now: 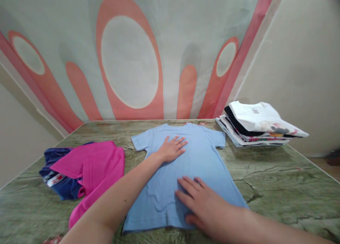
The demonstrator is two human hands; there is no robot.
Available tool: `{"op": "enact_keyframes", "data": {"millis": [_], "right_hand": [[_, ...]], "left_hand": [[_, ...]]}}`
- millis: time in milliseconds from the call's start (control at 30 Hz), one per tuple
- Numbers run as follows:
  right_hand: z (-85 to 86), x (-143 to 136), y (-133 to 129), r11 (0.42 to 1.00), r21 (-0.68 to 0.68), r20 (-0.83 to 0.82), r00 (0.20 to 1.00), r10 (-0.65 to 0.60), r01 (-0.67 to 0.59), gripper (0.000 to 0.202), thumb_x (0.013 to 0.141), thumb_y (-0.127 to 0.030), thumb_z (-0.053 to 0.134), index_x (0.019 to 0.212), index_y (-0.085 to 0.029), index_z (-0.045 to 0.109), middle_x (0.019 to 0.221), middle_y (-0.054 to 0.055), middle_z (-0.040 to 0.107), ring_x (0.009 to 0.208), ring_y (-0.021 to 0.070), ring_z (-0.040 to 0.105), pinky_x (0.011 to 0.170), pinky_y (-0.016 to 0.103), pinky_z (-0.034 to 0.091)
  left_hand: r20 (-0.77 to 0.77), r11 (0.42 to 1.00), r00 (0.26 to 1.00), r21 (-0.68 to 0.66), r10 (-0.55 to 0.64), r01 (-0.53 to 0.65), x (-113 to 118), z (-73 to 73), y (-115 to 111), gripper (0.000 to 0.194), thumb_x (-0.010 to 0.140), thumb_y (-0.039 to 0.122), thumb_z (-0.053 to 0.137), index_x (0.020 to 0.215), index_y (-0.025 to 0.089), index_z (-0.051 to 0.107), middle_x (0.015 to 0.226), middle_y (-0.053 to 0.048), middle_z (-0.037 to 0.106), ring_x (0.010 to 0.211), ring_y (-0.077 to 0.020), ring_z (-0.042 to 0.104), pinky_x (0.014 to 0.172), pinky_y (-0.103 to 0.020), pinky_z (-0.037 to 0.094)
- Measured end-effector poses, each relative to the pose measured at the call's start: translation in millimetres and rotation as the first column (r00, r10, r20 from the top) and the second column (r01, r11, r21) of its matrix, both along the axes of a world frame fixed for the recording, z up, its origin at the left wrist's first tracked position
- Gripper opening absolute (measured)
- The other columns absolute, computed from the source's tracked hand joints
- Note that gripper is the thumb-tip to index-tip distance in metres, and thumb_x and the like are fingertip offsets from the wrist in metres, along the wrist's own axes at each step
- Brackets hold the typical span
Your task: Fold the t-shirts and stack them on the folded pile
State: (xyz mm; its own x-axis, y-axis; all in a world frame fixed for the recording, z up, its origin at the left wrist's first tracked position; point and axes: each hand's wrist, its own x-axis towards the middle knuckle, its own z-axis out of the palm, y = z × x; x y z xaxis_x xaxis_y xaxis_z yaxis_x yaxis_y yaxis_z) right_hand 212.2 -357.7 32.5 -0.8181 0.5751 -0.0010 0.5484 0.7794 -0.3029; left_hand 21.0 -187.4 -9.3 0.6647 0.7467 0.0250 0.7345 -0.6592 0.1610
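Note:
A light blue T-shirt (204, 159) lies spread out on the table, its neck at the far edge and its hem toward me. My left hand (172, 149) rests flat on the upper part of the shirt with the fingers apart. Over the lower part, near the hem, is my right hand (199, 203), its fingers stretched out and slightly blurred. Whether the right palm presses on the cloth I cannot tell. Small wrinkles show in the fabric between the hands and the hem. Neither hand holds anything.
To the left lie a crumpled pink garment (103, 162) and a dark blue one (57, 159) partly under it. A stack of folded shirts (261, 122), white on top, stands at the back right. The wood-patterned table (268, 173) meets a printed backdrop (170, 42) behind.

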Motion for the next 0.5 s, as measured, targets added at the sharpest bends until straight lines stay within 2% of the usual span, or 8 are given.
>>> {"op": "enact_keyframes", "data": {"millis": [67,133,267,300,367,433,467,500], "right_hand": [[15.1,0,-17,0.942,-0.15,-0.032,0.954,0.299,-0.3,0.032,0.094,-0.034,0.053,0.124,-0.027,0.06,0.133,0.008,0.059,0.121,0.0243,0.054,0.098,0.038,0.045],[27.4,-2,-16,0.892,-0.22,-0.118,0.918,0.378,-0.396,0.027,0.097,-0.033,0.047,0.118,-0.03,0.063,0.121,0.001,0.066,0.112,0.0158,0.06,0.094,0.027,0.046],[19.9,-20,-6,0.999,-0.04,-0.107,0.994,-0.038,0.034,0.049,0.093,-0.042,0.052,0.135,-0.017,0.05,0.143,0.017,0.047,0.131,0.032,0.043,0.103,0.049,0.038],[12.2,-27,-8,0.999,-0.006,-0.078,0.996,-0.033,0.032,0.054,0.09,-0.045,0.057,0.135,-0.015,0.05,0.145,0.021,0.043,0.132,0.0361,0.04,0.102,0.054,0.038],[-2.3,-42,-17,0.96,-0.035,-0.053,0.96,0.275,-0.277,0.043,0.09,-0.042,0.059,0.127,-0.021,0.057,0.139,0.013,0.052,0.129,0.0299,0.046,0.1,0.046,0.042],[-8.0,-57,-25,0.818,-0.085,-0.104,0.822,0.56,-0.568,0.025,0.093,-0.033,0.055,0.116,-0.027,0.062,0.125,0.001,0.065,0.118,0.0168,0.056,0.095,0.029,0.045],[-6.8,-64,-26,0.795,-0.071,-0.145,0.795,0.589,-0.602,0.023,0.095,-0.032,0.053,0.116,-0.027,0.062,0.122,-0.001,0.066,0.116,0.0144,0.057,0.095,0.026,0.045],[-3.8,-71,-26,0.833,-0.04,-0.18,0.824,0.537,-0.551,0.027,0.095,-0.035,0.051,0.119,-0.026,0.06,0.126,0.001,0.064,0.118,0.0158,0.056,0.097,0.028,0.044]], "left_hand": [[0.0,1.0,1.0,-0.015,-0.004,0.004,-1,1.6,-1,0.055,0.098,0.056,0.016,0.15,0.039,0.022,0.159,0.001,0.02,0.146,-0.0282,0.015,0.111,-0.063,0.006],[-0.003,1.0,1.0,-0.02,0.003,-0.003,-1,4.2,-1,0.055,0.098,0.057,0.016,0.15,0.039,0.022,0.159,0.001,0.019,0.146,-0.0288,0.015,0.111,-0.063,0.006],[-0.012,1.0,1.0,-0.002,0.015,-0.015,0,5.8,-3,0.055,0.098,0.057,0.016,0.15,0.04,0.022,0.159,0.002,0.019,0.146,-0.0281,0.014,0.112,-0.061,0.005],[-0.014,1.0,1.0,-0.004,0.016,-0.016,1,5.3,-4,0.055,0.098,0.057,0.016,0.15,0.04,0.022,0.159,0.002,0.018,0.146,-0.0279,0.014,0.112,-0.061,0.005],[-0.018,1.0,1.0,-0.021,0.015,-0.016,1,4.0,-3,0.056,0.098,0.058,0.016,0.15,0.04,0.021,0.159,0.002,0.018,0.146,-0.0282,0.013,0.112,-0.062,0.006],[-0.028,0.999,1.0,-0.041,0.014,-0.015,2,3.5,-2,0.056,0.098,0.058,0.016,0.151,0.039,0.02,0.159,0.001,0.017,0.146,-0.0291,0.013,0.111,-0.064,0.005],[-0.037,0.999,0.999,-0.05,0.012,-0.014,2,3.8,-1,0.057,0.098,0.058,0.016,0.151,0.038,0.019,0.159,0.001,0.016,0.146,-0.0296,0.012,0.111,-0.064,0.005],[-0.047,0.998,0.999,-0.057,0.01,-0.013,3,4.5,-1,0.057,0.098,0.058,0.016,0.151,0.037,0.019,0.16,0.001,0.015,0.146,-0.0298,0.011,0.11,-0.065,0.005]]}}
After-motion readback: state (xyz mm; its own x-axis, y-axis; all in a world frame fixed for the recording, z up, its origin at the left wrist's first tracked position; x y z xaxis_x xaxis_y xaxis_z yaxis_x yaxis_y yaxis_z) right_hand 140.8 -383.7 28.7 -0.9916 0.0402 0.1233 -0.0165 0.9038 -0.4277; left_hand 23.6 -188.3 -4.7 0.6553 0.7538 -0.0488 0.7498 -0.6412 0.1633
